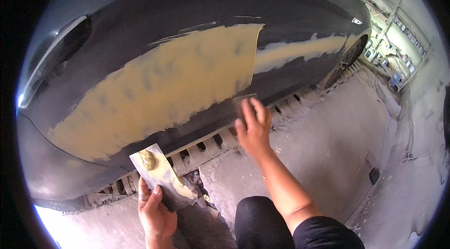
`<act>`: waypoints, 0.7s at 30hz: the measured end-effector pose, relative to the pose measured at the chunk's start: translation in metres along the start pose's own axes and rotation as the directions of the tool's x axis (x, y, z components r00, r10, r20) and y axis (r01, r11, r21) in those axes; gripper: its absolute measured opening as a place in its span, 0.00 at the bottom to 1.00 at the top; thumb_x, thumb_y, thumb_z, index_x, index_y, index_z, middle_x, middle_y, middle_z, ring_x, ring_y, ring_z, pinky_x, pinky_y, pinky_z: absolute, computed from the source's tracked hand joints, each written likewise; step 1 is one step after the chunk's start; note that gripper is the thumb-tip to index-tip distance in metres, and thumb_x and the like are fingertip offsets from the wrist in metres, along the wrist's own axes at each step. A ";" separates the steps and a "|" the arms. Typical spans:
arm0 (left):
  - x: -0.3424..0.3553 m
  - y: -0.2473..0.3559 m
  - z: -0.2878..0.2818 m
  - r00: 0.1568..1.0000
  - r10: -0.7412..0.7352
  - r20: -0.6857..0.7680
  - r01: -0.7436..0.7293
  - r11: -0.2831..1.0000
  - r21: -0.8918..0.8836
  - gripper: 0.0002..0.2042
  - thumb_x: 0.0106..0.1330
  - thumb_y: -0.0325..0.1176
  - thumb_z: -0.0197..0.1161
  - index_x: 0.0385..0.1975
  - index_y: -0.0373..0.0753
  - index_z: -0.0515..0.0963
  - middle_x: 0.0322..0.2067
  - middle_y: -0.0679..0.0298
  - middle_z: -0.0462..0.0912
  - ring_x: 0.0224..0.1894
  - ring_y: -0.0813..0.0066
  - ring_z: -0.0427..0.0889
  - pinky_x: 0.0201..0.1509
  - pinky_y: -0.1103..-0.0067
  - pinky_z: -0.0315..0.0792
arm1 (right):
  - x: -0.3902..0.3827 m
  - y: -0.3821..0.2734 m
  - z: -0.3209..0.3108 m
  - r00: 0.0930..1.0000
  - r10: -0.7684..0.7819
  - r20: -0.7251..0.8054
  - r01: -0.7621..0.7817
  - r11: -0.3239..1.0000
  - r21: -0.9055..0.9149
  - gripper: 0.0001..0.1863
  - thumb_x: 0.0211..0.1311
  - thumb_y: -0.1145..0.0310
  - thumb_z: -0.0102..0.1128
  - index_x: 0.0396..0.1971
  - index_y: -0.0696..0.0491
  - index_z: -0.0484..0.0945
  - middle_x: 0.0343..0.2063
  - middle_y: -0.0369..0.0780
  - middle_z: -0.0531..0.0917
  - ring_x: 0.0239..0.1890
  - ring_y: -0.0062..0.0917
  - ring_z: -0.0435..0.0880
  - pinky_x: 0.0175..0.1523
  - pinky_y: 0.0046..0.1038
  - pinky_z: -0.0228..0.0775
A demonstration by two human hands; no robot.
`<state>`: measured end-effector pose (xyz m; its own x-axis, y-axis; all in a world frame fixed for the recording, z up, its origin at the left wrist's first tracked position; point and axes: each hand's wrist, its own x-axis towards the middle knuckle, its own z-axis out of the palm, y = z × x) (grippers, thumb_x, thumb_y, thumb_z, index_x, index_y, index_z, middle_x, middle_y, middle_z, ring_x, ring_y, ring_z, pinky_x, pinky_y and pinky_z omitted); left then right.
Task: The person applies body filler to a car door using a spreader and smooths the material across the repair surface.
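My left hand (157,211) grips a flat mixing board (174,193) at its near left edge, thumb on top. Yellowish filler is smeared across the board, and a thick lump of putty (147,159) sits at its far end. My right hand (255,125) is closed on a thin dark spreader (245,96), partly hidden by blurred fingers, at the lower part of a dark car door. Above and left of that hand, a broad coat of yellow filler (173,75) covers the door, patchy in places and ending in a sharp edge at the right.
A narrower filler strip (300,52) runs toward the front wheel (344,64). Beneath the car lies a slotted grate (201,146), bordered by broken concrete (300,155). Shelves with cans (408,38) line the far right wall. My knee (258,221) is at the bottom.
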<state>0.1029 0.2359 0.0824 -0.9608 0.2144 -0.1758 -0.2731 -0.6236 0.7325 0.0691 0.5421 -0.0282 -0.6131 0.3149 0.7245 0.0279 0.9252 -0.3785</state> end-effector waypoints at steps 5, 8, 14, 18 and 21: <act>-0.001 -0.002 0.005 0.999 0.000 0.037 0.000 1.000 -0.004 0.26 0.68 0.20 0.50 0.67 0.37 0.61 0.59 0.58 0.74 0.60 0.64 0.75 0.66 0.65 0.67 | 0.049 0.020 -0.010 0.810 0.568 0.146 -0.535 0.612 0.583 0.35 0.69 0.55 0.54 0.70 0.56 0.58 0.68 0.54 0.58 0.72 0.48 0.55 0.73 0.48 0.48; -0.002 -0.002 0.002 0.999 0.013 0.038 -0.013 1.000 0.000 0.26 0.67 0.21 0.51 0.67 0.37 0.61 0.59 0.58 0.74 0.61 0.64 0.74 0.67 0.65 0.67 | 0.043 -0.029 0.002 0.780 0.591 0.208 -0.610 0.642 0.464 0.35 0.68 0.54 0.55 0.69 0.57 0.59 0.67 0.56 0.58 0.71 0.50 0.55 0.73 0.48 0.49; -0.001 -0.003 0.004 0.999 0.037 0.013 -0.037 0.999 0.018 0.27 0.67 0.21 0.51 0.68 0.38 0.61 0.59 0.57 0.74 0.61 0.64 0.74 0.67 0.64 0.67 | -0.001 -0.084 0.050 0.904 0.419 0.091 -0.399 0.744 0.537 0.34 0.66 0.59 0.57 0.66 0.63 0.61 0.61 0.58 0.63 0.63 0.52 0.63 0.68 0.47 0.55; 0.001 -0.005 0.006 1.000 0.010 0.027 -0.011 0.999 0.030 0.27 0.67 0.21 0.50 0.68 0.37 0.60 0.59 0.57 0.74 0.61 0.64 0.74 0.66 0.64 0.67 | -0.014 -0.091 0.035 0.897 0.316 0.308 -0.435 0.753 0.494 0.32 0.66 0.59 0.59 0.65 0.60 0.65 0.60 0.49 0.67 0.63 0.41 0.66 0.67 0.39 0.58; 0.004 -0.004 -0.005 1.000 0.001 0.020 -0.002 1.000 0.026 0.28 0.66 0.21 0.51 0.68 0.37 0.60 0.59 0.57 0.74 0.60 0.64 0.75 0.67 0.66 0.66 | -0.012 -0.101 -0.016 0.885 0.107 0.452 -0.458 0.365 0.811 0.32 0.65 0.59 0.61 0.65 0.58 0.67 0.61 0.50 0.68 0.63 0.41 0.67 0.68 0.40 0.58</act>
<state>0.1005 0.2356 0.0753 -0.9600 0.2286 -0.1617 -0.2702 -0.6042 0.7496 0.0864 0.4482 0.0102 -0.8970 0.2818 0.3406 -0.3490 0.0215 -0.9369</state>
